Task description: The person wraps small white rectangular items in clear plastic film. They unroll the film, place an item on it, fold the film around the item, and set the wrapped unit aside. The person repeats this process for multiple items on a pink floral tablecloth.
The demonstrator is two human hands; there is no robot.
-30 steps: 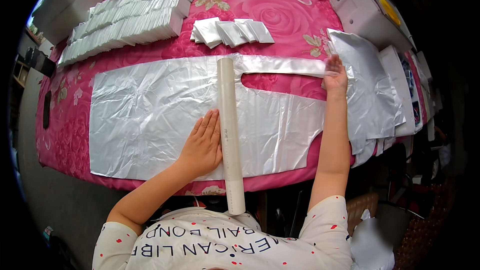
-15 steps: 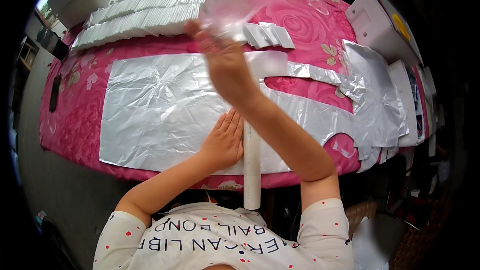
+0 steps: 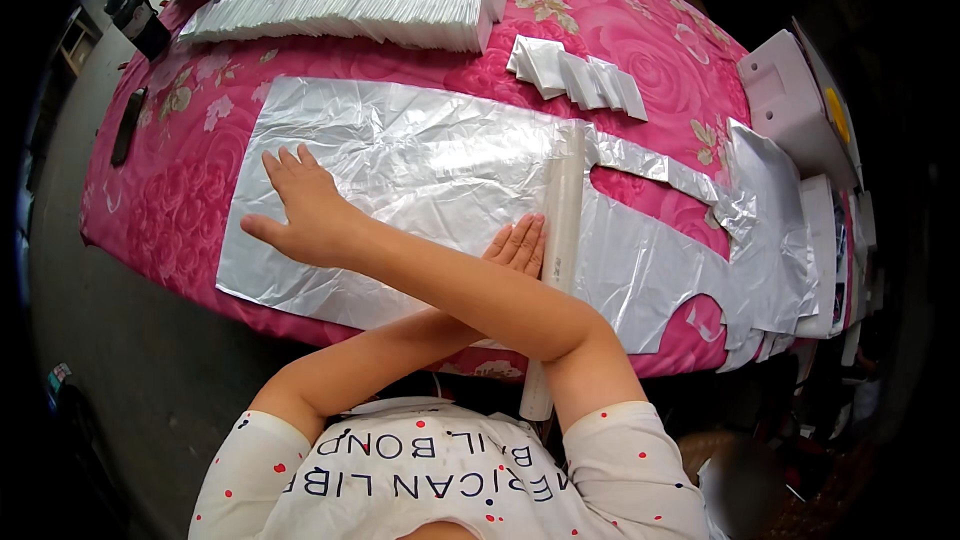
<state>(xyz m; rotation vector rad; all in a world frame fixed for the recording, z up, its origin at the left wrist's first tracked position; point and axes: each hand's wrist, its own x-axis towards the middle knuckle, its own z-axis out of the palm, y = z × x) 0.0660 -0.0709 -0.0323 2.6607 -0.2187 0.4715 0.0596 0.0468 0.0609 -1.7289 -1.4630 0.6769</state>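
A thin silvery-white plastic sheet point(image 3: 400, 160) with cut-outs at its right end lies spread on the table. Across it rests a pale tube point(image 3: 563, 205), its near end reaching past the table edge toward my shirt. My left hand point(image 3: 520, 243) lies flat against the tube's left side, fingers stretched out on the sheet. Crossing over my left forearm, my right arm reaches to the sheet's left part. There my right hand point(image 3: 300, 208) is open, fingers and thumb spread, with nothing in it, over or on the plastic; contact cannot be made out.
Long rows of folded white packets point(image 3: 370, 0) stand at the back left. Several more folded packets point(image 3: 580, 78) lie behind the tube. A dark slim object point(image 3: 128, 127) rests near the left edge; white boxes point(image 3: 800, 105) stand right. The pink flowered tablecloth point(image 3: 170, 200) covers the table.
My right hand has swung from above the far middle, beside a blurred clear patch, down to the sheet's left part. My left hand has stayed beside the tube. The whole view has shifted.
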